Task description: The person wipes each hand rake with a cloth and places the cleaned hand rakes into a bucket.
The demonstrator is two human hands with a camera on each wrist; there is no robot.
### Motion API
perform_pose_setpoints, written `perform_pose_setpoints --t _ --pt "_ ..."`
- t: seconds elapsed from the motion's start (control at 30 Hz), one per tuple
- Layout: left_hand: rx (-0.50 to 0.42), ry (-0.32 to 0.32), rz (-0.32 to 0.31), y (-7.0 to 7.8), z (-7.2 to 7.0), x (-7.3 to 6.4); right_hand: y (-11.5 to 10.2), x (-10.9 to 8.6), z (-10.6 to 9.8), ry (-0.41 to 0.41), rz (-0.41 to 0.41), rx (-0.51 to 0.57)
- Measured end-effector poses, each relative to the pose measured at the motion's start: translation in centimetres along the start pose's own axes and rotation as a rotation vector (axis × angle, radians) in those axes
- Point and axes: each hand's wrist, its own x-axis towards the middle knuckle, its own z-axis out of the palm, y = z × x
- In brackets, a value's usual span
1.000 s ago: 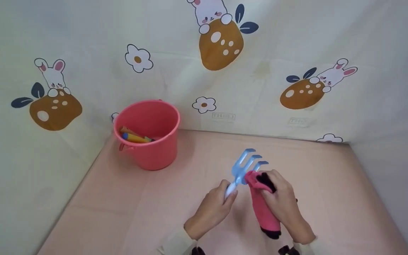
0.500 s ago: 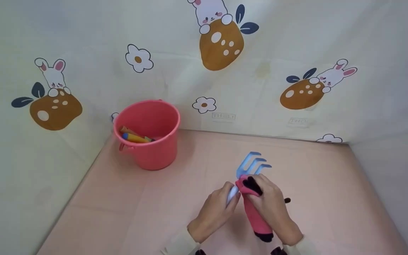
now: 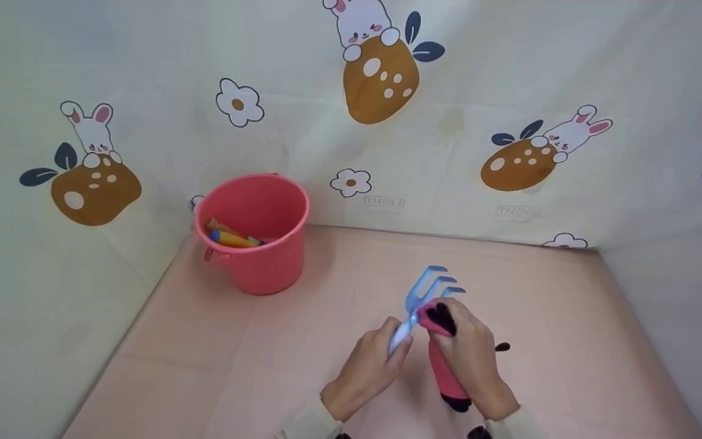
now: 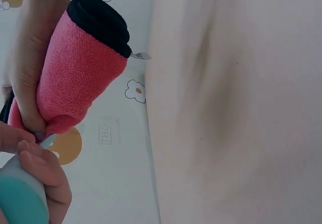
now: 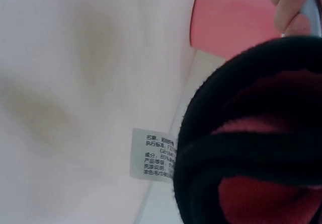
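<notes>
My left hand [image 3: 370, 358] grips the handle of a light blue three-tined garden hand fork [image 3: 424, 292], tines pointing away from me. In the left wrist view the handle [image 4: 22, 194] looks white and teal. A pink towel [image 3: 445, 372] with black edging is bunched in my right hand [image 3: 470, 347]. Its upper end touches the fork around the neck and the base of the tines. The lower end of the towel [image 4: 80, 68] hangs down rolled in folds, with a white printed label [image 5: 153, 156] sticking out. Some of the right fingers are hidden behind the towel.
On the pale pink tabletop [image 3: 253, 347], a pink bucket [image 3: 269, 262] stands at the back left. Inside it lie an orange-yellow tool handle with a blue end [image 3: 232, 238] and other items. A patterned cloth wall [image 3: 296, 140] encloses the back and sides.
The fork has come slightly closer to me. The towel first moved left over the fork's neck, then back a little to the right, uncovering the neck. The bucket stayed put.
</notes>
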Motion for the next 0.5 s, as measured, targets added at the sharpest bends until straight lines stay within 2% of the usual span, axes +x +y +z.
perform_pose_setpoints --t 0.3,0.5 --pt "-0.073 -0.026 -0.036 0.0 -0.2 -0.3 1.0 0.2 -0.2 0.03 0.0 -0.02" --pt "-0.096 -0.025 -0.022 -0.1 -0.1 -0.4 2.0 0.5 -0.2 0.06 -0.02 -0.081"
